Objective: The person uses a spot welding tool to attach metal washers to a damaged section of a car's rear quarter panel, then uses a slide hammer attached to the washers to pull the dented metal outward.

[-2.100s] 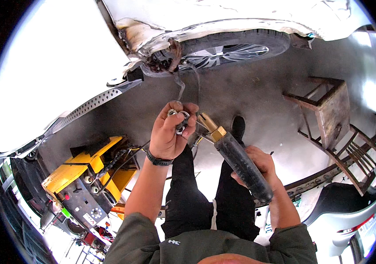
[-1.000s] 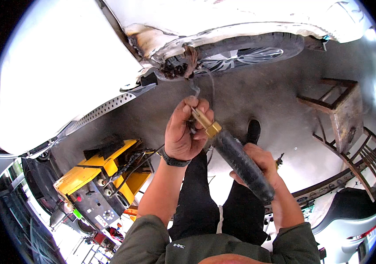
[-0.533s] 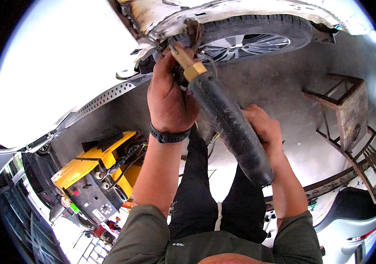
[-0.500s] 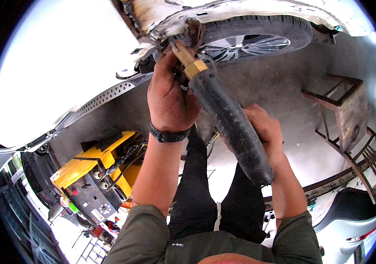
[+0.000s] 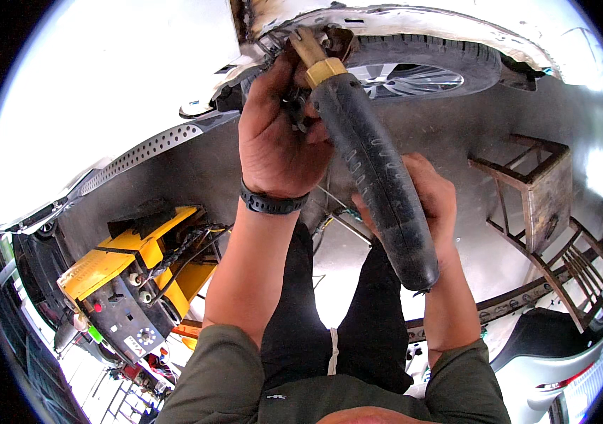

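Observation:
My left hand (image 5: 284,141) is raised to the damaged lower body panel (image 5: 428,21) beside the tyre (image 5: 471,60), closed round small dark metal pieces (image 5: 296,106) that are partly hidden. A tool with a long black barrel (image 5: 375,180) and a brass tip (image 5: 310,49) slants across that hand, its slotted tip at the rusty, dark bracket (image 5: 340,39). My right hand (image 5: 425,191) is closed on the tool behind and right of the barrel; most of its grip is hidden by the barrel.
A white car with a perforated step (image 5: 142,153) spans the left and top. A yellow machine (image 5: 107,272) with cables stands lower left. A worn wooden stool (image 5: 541,205) and a wooden chair (image 5: 573,275) stand right, with a silver car (image 5: 556,357) below them.
Both hands and the tool have moved upward and away from me to the panel beside the wheel. The brass tip now reaches the bracket above my left hand's fingers.

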Demonstrator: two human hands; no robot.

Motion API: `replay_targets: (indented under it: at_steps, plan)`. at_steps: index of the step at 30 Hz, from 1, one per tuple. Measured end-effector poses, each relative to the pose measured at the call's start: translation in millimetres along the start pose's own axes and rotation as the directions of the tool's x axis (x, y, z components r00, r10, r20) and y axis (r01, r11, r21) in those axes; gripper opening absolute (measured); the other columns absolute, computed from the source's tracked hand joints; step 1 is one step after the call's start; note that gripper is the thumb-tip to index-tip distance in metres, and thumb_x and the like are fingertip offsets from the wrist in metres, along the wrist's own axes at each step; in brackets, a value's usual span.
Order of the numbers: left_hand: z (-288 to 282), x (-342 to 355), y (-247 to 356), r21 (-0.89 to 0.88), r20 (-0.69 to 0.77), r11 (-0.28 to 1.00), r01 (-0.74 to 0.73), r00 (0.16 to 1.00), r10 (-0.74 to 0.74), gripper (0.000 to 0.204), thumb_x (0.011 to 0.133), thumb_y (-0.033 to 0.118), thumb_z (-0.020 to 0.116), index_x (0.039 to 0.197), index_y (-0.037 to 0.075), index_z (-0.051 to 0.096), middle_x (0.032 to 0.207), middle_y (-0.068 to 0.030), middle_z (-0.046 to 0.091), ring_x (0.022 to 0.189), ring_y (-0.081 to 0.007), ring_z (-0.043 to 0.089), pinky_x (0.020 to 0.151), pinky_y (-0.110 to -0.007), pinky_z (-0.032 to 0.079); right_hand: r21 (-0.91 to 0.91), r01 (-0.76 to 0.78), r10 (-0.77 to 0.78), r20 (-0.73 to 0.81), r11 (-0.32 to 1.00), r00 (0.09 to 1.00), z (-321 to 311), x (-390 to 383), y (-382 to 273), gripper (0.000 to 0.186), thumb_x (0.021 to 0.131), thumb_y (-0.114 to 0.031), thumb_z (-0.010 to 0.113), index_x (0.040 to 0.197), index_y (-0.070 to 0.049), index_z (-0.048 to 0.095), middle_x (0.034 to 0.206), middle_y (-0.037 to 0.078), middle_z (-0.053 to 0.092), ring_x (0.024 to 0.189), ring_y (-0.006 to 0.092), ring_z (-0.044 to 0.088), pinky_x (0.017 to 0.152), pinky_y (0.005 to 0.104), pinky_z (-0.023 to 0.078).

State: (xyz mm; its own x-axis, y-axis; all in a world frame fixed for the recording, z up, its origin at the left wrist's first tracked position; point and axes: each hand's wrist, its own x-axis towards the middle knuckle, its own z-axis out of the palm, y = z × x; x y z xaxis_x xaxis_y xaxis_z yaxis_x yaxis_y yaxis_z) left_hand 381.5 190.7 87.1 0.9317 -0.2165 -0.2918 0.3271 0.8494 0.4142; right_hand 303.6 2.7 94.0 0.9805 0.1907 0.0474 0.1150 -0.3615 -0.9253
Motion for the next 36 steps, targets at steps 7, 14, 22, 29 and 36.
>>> replay_targets:
  at_steps: [7,14,22,29,36]
  plan:
    - [8.0,1.1,-0.4,-0.004,-0.094,0.999,-0.05,0.994,0.049,0.026,0.102,0.035,0.055,0.111,0.012,0.063,0.089,0.0044,0.065,0.068,-0.0053,0.054,0.05,-0.02,0.035,0.009,0.068,-0.068,-0.037,0.998,0.997,1.3,4.8,1.3,0.052,0.065,-0.013,0.081,0.116,-0.005,0.069,0.103,0.013,0.072,0.086,0.0315,0.065,0.079,0.0371,0.053]
    - [5.5,-0.3,1.9,0.07,-0.037,0.996,-0.05,0.998,0.053,0.027,0.102,0.035,0.055,0.111,0.011,0.064,0.089,0.0032,0.066,0.069,-0.0059,0.055,0.051,-0.02,0.036,0.007,0.029,-0.029,-0.005,1.0,1.0,1.2,6.6,-3.0,0.044,0.067,-0.004,0.087,0.108,-0.001,0.071,0.095,0.008,0.074,0.089,0.0186,0.068,0.084,0.0324,0.051]
    - [4.5,1.2,2.6,0.009,-0.064,0.999,-0.035,0.997,0.036,0.027,0.102,0.035,0.054,0.111,0.012,0.064,0.088,0.0035,0.066,0.068,-0.0057,0.055,0.052,-0.02,0.037,-0.016,0.05,-0.05,0.0,0.999,0.999,0.0,8.8,-1.7,0.046,0.065,-0.005,0.087,0.108,0.0,0.07,0.095,0.009,0.072,0.087,0.0185,0.068,0.083,0.0308,0.051]
    - [7.4,-0.4,0.0,-0.003,-0.083,0.999,-0.05,0.995,0.05,0.026,0.101,0.035,0.055,0.109,0.011,0.064,0.085,0.0035,0.065,0.069,-0.0056,0.057,0.052,-0.02,0.04,0.088,-0.109,0.112,-0.027,0.99,0.993,1.9,5.0,-8.4,0.039,0.068,-0.012,0.078,0.105,-0.004,0.069,0.099,0.012,0.071,0.085,0.0325,0.065,0.08,0.036,0.052]
    - [0.0,0.8,4.3,-0.026,-0.103,0.998,0.065,0.992,-0.068,0.027,0.102,0.034,0.054,0.111,0.01,0.062,0.085,-0.0005,0.065,0.069,-0.0071,0.057,0.051,-0.019,0.038,0.093,-0.141,0.139,0.028,0.986,0.99,3.6,-1.0,-4.8,0.043,0.071,-0.004,0.085,0.109,0.003,0.066,0.097,0.01,0.068,0.085,0.0153,0.068,0.073,0.0265,0.054]
